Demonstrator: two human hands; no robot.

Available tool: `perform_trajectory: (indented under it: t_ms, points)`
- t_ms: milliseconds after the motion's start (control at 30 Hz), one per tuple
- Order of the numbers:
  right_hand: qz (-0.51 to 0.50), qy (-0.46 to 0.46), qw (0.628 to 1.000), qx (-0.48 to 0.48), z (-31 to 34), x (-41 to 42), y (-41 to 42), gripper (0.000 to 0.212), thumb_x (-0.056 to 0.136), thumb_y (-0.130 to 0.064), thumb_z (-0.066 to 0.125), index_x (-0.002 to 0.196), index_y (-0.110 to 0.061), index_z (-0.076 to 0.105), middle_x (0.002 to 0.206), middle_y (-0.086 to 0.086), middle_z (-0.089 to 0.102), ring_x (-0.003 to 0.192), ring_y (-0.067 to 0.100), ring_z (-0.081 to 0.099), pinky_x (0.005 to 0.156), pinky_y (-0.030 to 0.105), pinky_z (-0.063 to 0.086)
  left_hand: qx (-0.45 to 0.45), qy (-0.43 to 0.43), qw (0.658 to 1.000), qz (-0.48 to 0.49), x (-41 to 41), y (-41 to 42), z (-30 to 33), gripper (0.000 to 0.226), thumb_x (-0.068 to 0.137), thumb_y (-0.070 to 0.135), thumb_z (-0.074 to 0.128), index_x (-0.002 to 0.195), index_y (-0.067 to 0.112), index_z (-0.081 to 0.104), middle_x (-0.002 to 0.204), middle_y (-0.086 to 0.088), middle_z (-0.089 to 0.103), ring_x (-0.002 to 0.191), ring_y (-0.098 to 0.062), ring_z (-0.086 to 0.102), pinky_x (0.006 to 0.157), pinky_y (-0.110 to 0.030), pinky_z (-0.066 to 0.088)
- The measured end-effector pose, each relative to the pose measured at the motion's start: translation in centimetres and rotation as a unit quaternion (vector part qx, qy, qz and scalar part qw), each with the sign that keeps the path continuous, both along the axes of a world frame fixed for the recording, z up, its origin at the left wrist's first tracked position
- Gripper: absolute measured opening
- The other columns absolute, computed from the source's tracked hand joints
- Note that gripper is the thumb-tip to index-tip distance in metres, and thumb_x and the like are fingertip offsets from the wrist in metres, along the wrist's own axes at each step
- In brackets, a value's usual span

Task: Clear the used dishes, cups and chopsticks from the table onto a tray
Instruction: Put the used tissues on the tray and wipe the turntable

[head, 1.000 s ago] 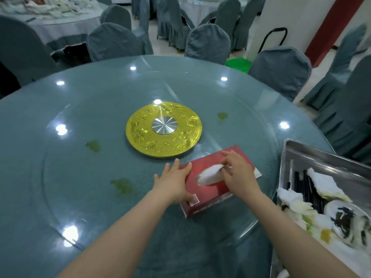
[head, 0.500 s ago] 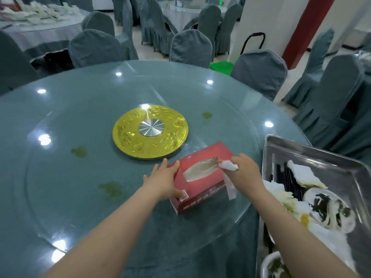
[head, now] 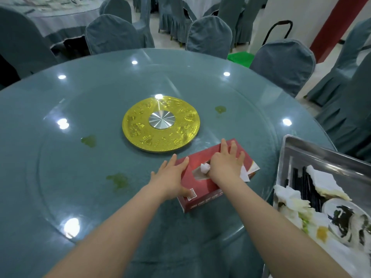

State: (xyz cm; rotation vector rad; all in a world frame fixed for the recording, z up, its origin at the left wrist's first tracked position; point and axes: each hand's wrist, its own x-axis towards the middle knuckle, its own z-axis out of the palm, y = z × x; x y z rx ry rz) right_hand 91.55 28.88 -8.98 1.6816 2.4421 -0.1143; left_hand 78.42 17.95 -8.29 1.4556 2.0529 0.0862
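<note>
I see both bare forearms reaching forward from the lower edge, converging toward the centre. My left hand lies palm down, fingers straight and slightly spread, the thumb tucked along the near side. My right hand also lies palm down, its fingers extended forward and held close together, wrist level with the forearm. The right thumb is hidden beneath the palm. The two hands sit near each other, not touching.

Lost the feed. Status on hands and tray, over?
Left hand flat, steadying tissue box. Right hand on box, tissue at thumb. Tray loaded, right. Green spills on glass.
</note>
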Motion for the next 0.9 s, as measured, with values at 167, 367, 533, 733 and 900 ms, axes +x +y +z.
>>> perform_trajectory:
  t_ms: [167,367,533,733,900]
  points:
    - [0.009,-0.009,0.999,0.037,-0.3,0.4,0.3,0.02,0.084,-0.03,0.064,0.1,-0.021,0.07,0.159,0.005,0.012,0.144,0.035,0.001,0.109,0.057,0.015,0.006,-0.01,1.0,0.008,0.4,0.1,-0.3,0.116,0.065,0.055,0.078,0.149,0.044,-0.001,0.16,0.006,-0.014,0.148,-0.026,-0.002,0.11,-0.064,0.01]
    - [0.011,-0.073,0.997,-0.025,0.2,0.7,1.2,0.023,0.088,-0.026,0.054,0.106,-0.021,0.068,0.159,0.009,-0.018,0.141,0.043,-0.021,0.109,0.065,-0.004,0.01,-0.017,1.0,0.015,1.1,0.6,-0.1,0.116,0.066,0.055,0.078,0.149,0.042,-0.001,0.16,0.005,-0.013,0.148,-0.026,-0.001,0.111,-0.063,0.01]
    - [0.017,-0.054,0.998,0.019,0.0,0.4,1.1,0.021,0.087,-0.027,0.058,0.103,-0.018,0.068,0.161,0.01,-0.002,0.144,0.041,-0.011,0.11,0.063,0.005,0.011,-0.013,1.0,0.016,1.2,0.6,-0.1,0.116,0.066,0.055,0.078,0.149,0.042,-0.001,0.16,0.004,-0.012,0.148,-0.026,0.0,0.111,-0.063,0.011]
    - [0.05,-0.004,0.998,0.043,0.4,1.4,0.7,0.017,0.089,-0.024,0.056,0.097,-0.023,0.071,0.16,0.005,0.013,0.147,0.033,0.0,0.11,0.057,0.013,0.012,-0.009,1.0,0.017,1.2,0.8,-0.1,0.116,0.065,0.056,0.077,0.15,0.041,0.0,0.16,0.003,-0.011,0.148,-0.026,0.0,0.111,-0.064,0.011]
    - [0.056,0.088,0.994,0.022,1.1,3.2,0.1,0.027,0.093,-0.025,0.051,0.109,-0.036,0.07,0.159,0.0,0.017,0.148,0.023,0.003,0.113,0.05,0.009,0.01,-0.011,1.0,0.012,1.2,0.8,0.0,0.115,0.065,0.056,0.077,0.149,0.042,0.0,0.16,0.003,-0.011,0.148,-0.026,0.0,0.11,-0.064,0.011]
